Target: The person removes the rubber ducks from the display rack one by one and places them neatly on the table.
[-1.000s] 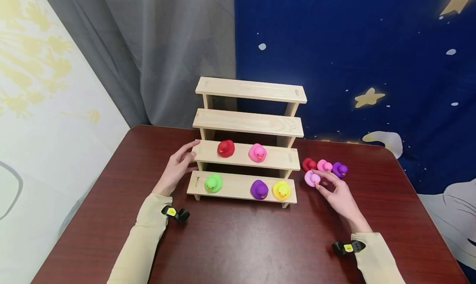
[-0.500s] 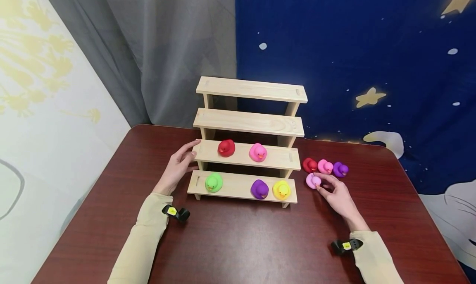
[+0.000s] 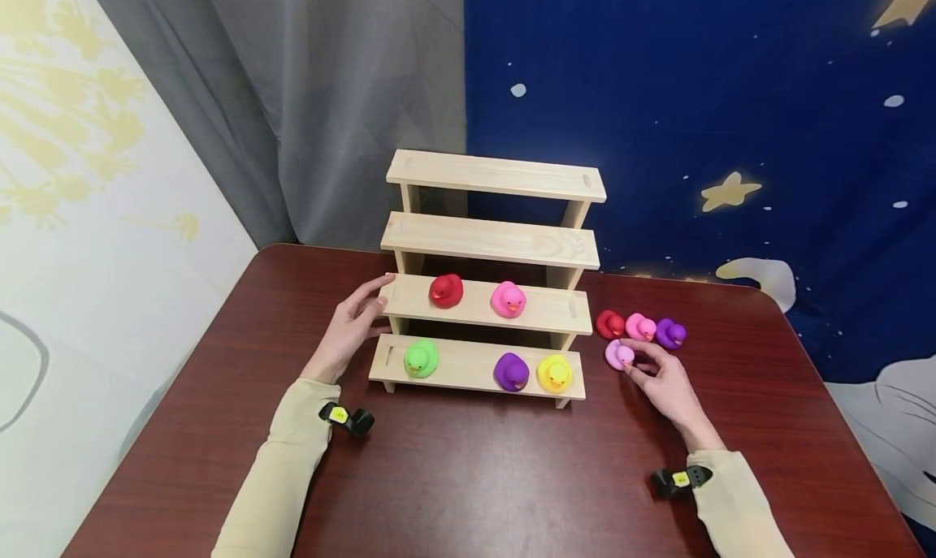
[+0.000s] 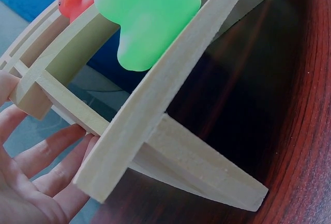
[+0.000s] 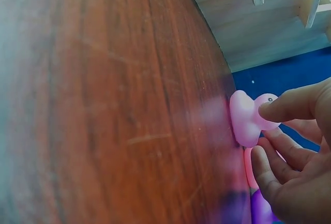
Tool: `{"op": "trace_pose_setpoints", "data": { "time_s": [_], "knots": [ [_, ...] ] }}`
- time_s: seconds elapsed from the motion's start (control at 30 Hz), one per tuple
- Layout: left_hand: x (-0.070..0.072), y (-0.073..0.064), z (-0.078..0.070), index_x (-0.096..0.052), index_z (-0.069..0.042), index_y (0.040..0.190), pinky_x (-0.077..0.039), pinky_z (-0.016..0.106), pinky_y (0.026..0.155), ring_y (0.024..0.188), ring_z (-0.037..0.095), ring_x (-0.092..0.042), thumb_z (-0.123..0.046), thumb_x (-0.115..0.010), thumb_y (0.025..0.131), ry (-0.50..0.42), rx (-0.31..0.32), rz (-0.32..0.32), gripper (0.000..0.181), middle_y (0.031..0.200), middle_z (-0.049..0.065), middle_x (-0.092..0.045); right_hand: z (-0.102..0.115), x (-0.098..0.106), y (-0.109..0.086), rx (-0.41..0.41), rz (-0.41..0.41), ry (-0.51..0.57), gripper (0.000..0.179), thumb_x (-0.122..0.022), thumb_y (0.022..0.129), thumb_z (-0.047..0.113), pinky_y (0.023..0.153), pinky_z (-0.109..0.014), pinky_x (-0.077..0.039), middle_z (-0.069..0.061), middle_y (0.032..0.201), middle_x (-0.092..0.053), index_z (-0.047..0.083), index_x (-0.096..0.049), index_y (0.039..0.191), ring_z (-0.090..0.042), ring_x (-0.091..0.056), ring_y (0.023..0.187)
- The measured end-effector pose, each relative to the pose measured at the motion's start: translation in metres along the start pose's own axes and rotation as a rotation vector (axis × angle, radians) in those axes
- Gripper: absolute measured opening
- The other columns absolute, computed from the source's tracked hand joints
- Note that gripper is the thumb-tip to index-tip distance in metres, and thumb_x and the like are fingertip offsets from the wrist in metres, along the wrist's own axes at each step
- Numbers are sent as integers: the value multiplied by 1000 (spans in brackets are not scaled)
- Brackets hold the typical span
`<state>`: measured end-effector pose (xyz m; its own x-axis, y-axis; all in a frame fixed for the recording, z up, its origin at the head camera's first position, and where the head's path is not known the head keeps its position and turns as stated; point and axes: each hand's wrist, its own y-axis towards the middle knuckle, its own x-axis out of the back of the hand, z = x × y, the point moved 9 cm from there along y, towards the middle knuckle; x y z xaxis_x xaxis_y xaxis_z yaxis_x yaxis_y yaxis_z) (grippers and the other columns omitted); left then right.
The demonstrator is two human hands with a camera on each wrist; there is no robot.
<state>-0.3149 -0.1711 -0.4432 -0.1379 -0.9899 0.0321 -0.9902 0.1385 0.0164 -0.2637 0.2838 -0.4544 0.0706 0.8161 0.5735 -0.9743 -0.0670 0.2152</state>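
Note:
A light pink rubber duck (image 3: 617,354) is on the table at the shelf's right, pinched between the thumb and fingers of my right hand (image 3: 664,383). The right wrist view shows the thumb against the head of that duck (image 5: 244,118). My left hand (image 3: 347,330) touches the left end of the wooden step shelf (image 3: 468,367) at its second step from below, fingers spread and slightly bent. A green duck (image 3: 420,359), a purple duck (image 3: 510,372) and a yellow duck (image 3: 554,373) sit on the lowest step. Above them are a red duck (image 3: 445,291) and a pink duck (image 3: 508,300).
Behind the pinched duck, a second red duck (image 3: 610,325), a second pink duck (image 3: 640,327) and a second purple duck (image 3: 670,333) stand in a row on the dark red table (image 3: 468,477). A grey curtain (image 3: 351,95) and a blue starry cloth (image 3: 658,119) hang behind.
My right hand has shifted the light pink duck slightly to the right, toward the row of ducks. The left hand stays at the shelf's end.

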Motion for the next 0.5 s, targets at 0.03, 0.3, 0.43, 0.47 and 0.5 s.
{"op": "trace_pose_setpoints", "data": {
  "time_s": [0.03, 0.3, 0.43, 0.47, 0.5],
  "knots": [
    [-1, -1, -2, -44, -13, 146, -42, 61, 92, 123, 32, -47, -16, -50, 102, -3, -2, 2, 44, 141, 18, -45, -6, -1, 1, -7, 2, 1, 37, -65, 83, -14, 77, -15, -47, -27, 117, -61, -11, -61, 120, -33, -59, 94],
    [-4, -5, -9, -45, -15, 146, -42, 59, 93, 124, 27, -47, -16, -50, 103, 10, 1, 6, 43, 143, 14, -44, -16, -1, 4, -12, 8, 24, 39, -68, 85, -6, 80, -12, -45, -23, 119, -62, -6, -62, 123, -22, -58, 97],
    [-1, 0, -1, -45, -14, 145, -42, 59, 93, 124, 29, -47, -15, -50, 103, -1, 7, 1, 43, 143, 14, -44, -8, 3, 4, 14, -3, 71, 39, -68, 85, -6, 84, -14, -43, -23, 119, -62, -7, -61, 123, -13, -56, 103],
    [0, 0, 0, -45, -13, 145, -42, 59, 93, 124, 31, -46, -15, -50, 103, -5, 8, -1, 43, 143, 15, -44, -6, 4, 4, 17, -5, 87, 39, -68, 85, -7, 84, -14, -43, -24, 120, -62, -8, -61, 123, -12, -56, 105],
    [0, 1, 1, -45, -13, 146, -42, 60, 93, 124, 32, -46, -14, -50, 103, -6, 5, -1, 43, 142, 17, -44, -4, 4, 4, 20, -7, 99, 39, -68, 85, -7, 85, -14, -43, -24, 119, -62, -8, -61, 123, -12, -56, 106]
  ]
}}
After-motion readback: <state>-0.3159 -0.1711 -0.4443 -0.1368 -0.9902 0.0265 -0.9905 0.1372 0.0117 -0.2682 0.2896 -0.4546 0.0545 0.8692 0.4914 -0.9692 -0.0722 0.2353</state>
